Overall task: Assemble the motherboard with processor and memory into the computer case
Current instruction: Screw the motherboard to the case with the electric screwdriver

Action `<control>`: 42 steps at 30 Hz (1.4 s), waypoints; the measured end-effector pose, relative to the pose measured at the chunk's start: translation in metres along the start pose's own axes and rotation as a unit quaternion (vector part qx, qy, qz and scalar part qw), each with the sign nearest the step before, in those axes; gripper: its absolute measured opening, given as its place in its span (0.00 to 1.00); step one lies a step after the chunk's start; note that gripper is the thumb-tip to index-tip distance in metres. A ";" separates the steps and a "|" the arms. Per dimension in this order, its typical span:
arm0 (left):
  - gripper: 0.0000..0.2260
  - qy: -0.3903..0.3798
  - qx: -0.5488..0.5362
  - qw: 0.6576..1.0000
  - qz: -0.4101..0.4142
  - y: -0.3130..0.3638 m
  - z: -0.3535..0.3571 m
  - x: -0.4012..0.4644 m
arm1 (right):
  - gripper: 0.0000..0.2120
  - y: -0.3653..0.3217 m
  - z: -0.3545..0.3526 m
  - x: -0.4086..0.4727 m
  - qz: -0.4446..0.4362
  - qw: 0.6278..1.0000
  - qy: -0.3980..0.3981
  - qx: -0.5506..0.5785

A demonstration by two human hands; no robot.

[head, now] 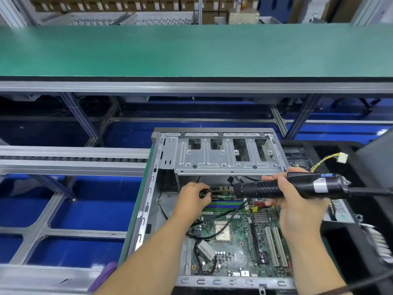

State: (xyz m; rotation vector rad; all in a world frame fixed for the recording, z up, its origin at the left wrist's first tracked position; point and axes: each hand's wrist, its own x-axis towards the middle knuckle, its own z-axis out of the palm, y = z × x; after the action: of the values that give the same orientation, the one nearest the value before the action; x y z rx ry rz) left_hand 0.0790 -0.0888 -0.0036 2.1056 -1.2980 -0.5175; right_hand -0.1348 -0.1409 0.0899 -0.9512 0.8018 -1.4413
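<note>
An open grey computer case (148, 201) lies flat in front of me with a green motherboard (238, 248) inside it. The processor (222, 231) sits bare at the board's middle, and memory sticks (225, 204) fill the blue and green slots at its far edge. My right hand (295, 209) grips a black electric screwdriver (297, 187) held sideways, its tip pointing left over the far edge of the board. My left hand (192, 199) pinches the screwdriver's bit tip (209, 190) near the board's far left corner. A black cable (219, 231) crosses the processor.
The drive cage (225, 155) spans the far part of the case. Loose power leads with a white connector (342, 157) hang at the right beside black units (340, 209). A green conveyor belt (191, 50) runs across behind. Aluminium rails (72, 160) over a blue floor lie to the left.
</note>
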 end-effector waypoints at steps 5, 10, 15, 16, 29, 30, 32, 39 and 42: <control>0.12 0.001 -0.007 1.000 -0.001 -0.003 0.002 0.001 | 0.13 -0.001 0.001 0.000 0.002 1.000 0.005 -0.001; 0.10 -0.010 -0.024 0.999 -0.027 -0.003 -0.001 0.001 | 0.14 0.000 0.000 -0.001 -0.009 1.000 0.008 -0.007; 0.02 -0.013 -0.146 0.980 -0.134 -0.005 -0.002 -0.001 | 0.14 -0.002 -0.002 0.000 -0.013 1.000 0.022 -0.003; 0.08 -0.011 -0.145 0.978 -0.148 -0.007 -0.001 0.001 | 0.14 -0.002 -0.002 0.000 -0.011 1.000 0.021 -0.003; 0.13 0.035 -0.210 0.945 -0.249 -0.015 -0.004 0.004 | 0.16 -0.003 0.001 0.001 -0.001 1.000 0.014 0.005; 0.11 0.040 -0.221 0.942 -0.248 -0.015 -0.004 0.003 | 0.15 -0.003 0.001 0.001 0.001 1.000 0.014 0.006; 0.07 0.051 -0.237 0.937 -0.251 -0.013 -0.004 0.002 | 0.15 -0.003 0.000 0.001 0.003 1.000 0.014 0.006; 0.07 0.051 -0.209 0.951 -0.223 -0.012 -0.001 0.001 | 0.17 -0.004 0.002 0.001 0.003 1.000 0.012 0.004; 0.04 0.042 -0.204 0.952 -0.224 -0.012 0.000 0.003 | 0.17 -0.004 0.002 0.001 0.003 1.000 0.013 0.003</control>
State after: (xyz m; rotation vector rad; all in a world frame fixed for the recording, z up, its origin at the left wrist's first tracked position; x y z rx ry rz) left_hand 0.0883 -0.0878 -0.0119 2.0289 -0.5879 -0.7993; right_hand -0.1347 -0.1414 0.0944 -0.9270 0.8183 -1.4534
